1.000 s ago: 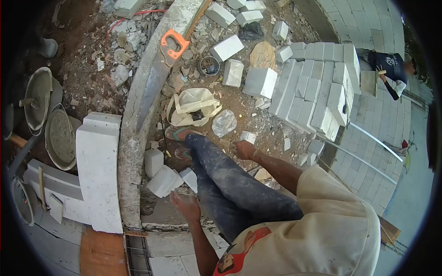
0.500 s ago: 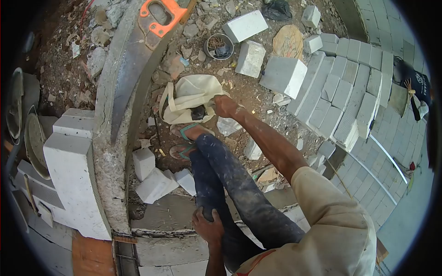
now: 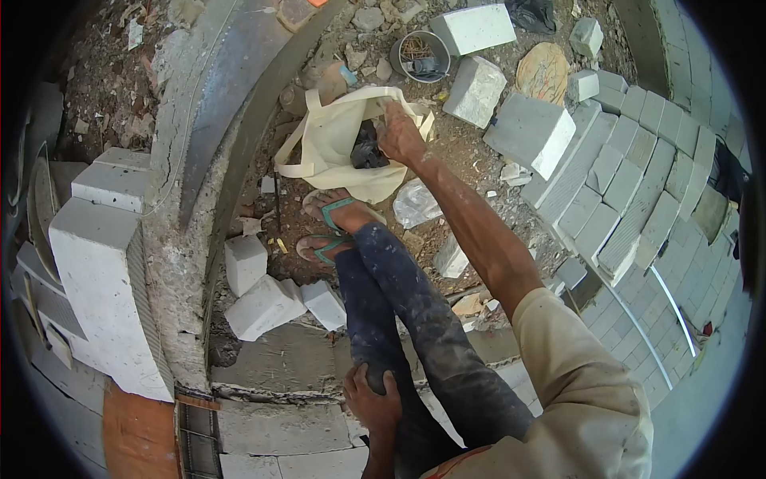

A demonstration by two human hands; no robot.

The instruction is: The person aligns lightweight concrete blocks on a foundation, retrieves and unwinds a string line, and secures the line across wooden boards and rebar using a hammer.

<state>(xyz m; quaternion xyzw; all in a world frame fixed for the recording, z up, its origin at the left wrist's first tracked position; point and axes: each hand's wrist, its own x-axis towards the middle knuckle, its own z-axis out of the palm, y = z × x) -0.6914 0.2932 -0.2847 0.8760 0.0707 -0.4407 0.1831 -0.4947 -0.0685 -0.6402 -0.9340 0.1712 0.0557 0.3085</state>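
A cream cloth bag (image 3: pixel 331 132) lies with its mouth spread on the rubble ground, just beyond my sandalled feet. Inside it is a black plastic bundle (image 3: pixel 368 146). My right hand (image 3: pixel 401 137) reaches over the bag's right side, beside the bundle, its fingers bent together near the cloth; whether they pinch anything is too small to tell. My left hand (image 3: pixel 373 399) rests on my left knee, fingers spread over the dark trousers (image 3: pixel 371 343), holding nothing.
A saw blade (image 3: pixel 227 88) lies on the concrete ledge (image 3: pixel 171 279) at left. A metal can (image 3: pixel 420 57) and loose white blocks (image 3: pixel 476 91) sit beyond the bag. Stacked blocks (image 3: pixel 630 176) stand at right, with a person partly visible (image 3: pixel 728 172) behind.
My right hand has moved forward from beside my legs to the bag, whose mouth is now wider open. My left hand has come down onto my knee. The view has shifted nearer the bag.
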